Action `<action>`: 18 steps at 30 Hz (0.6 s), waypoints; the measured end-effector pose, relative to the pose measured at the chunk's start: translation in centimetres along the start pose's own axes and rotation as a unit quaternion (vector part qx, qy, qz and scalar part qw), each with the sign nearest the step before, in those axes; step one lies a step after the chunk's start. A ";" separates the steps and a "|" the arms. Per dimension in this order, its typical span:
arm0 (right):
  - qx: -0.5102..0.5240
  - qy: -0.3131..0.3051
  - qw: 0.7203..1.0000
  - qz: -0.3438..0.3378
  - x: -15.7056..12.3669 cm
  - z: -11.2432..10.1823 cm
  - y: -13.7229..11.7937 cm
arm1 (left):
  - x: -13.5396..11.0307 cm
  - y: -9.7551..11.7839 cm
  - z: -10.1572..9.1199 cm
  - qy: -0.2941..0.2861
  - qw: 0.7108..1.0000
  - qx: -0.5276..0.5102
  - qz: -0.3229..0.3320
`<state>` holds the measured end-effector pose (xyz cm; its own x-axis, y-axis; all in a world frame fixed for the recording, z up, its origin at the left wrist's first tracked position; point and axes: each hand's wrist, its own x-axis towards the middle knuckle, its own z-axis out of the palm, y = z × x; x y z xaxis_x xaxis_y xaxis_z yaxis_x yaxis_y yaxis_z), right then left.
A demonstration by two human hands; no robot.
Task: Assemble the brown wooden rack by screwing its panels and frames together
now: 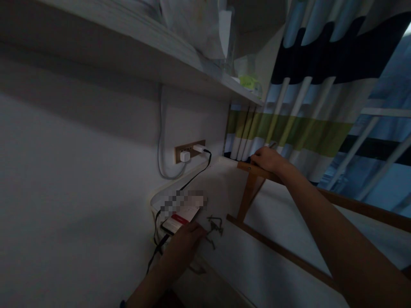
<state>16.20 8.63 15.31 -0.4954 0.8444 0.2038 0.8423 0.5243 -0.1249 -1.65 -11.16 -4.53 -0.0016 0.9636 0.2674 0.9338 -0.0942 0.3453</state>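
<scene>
My right hand [266, 159] is wrapped round the upper corner of a brown wooden frame [248, 192], which stands tilted on the white tabletop [221, 179]. Part of its fingers are hidden behind the wood. Lower down, my left hand [183, 244] rests at the table's near edge, fingers stretched toward a small pile of bent metal pieces [214, 226] that look like hex keys. Its fingertips are dim, and no object shows within them. Just beyond this hand lies a phone [180, 219] with a lit, partly pixelated screen.
A wall socket strip [190, 150] holds two white plugs; a black cable [195, 176] runs from it past the phone. A shelf [144, 47] with bags overhangs the table. Striped curtains [308, 94] hang at the window. A wooden rail [276, 246] crosses the right side.
</scene>
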 end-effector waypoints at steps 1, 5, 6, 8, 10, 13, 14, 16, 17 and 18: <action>0.000 0.001 1.000 0.001 0.0 0.0 0.0 | -0.2 0.2 -0.1 -0.006 1.000 0.002 -0.002; 0.001 0.002 1.000 0.005 -0.1 0.0 -0.1 | -0.6 0.2 -0.1 -0.008 1.000 -0.003 -0.009; 0.001 0.003 1.000 0.006 -0.1 0.0 -0.1 | -0.6 0.0 0.1 -0.008 1.000 -0.007 -0.010; 0.001 0.004 1.000 0.009 -0.1 0.0 -0.1 | -0.6 -0.4 0.5 -0.012 1.000 -0.010 -0.015; 0.002 0.005 1.000 0.010 -0.2 0.1 -0.2 | -0.7 -0.7 0.8 -0.010 1.000 -0.014 -0.016; 0.005 0.003 1.000 0.009 -0.2 0.0 -0.2 | -0.9 -0.7 1.0 0.005 1.000 -0.022 -0.015; 0.006 0.003 1.000 0.008 -0.2 0.0 -0.2 | -1.0 -0.7 1.0 0.011 1.000 -0.021 -0.015; 0.009 0.004 1.000 0.008 -0.2 -0.1 -0.2 | -1.1 -0.5 0.8 0.015 1.000 -0.014 -0.014; 0.011 0.006 1.000 0.009 -0.2 -0.1 -0.2 | -1.2 -0.5 0.7 0.017 1.000 -0.010 -0.012; 0.012 0.008 1.000 0.010 -0.2 -0.1 -0.2 | -1.3 -0.5 0.6 0.023 1.000 -0.009 -0.009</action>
<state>16.15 8.37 15.38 -0.4739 0.8535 0.2166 0.8470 0.5092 -0.1531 -1.84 -12.21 -5.61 -0.0359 0.9526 0.3022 0.9270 -0.0812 0.3661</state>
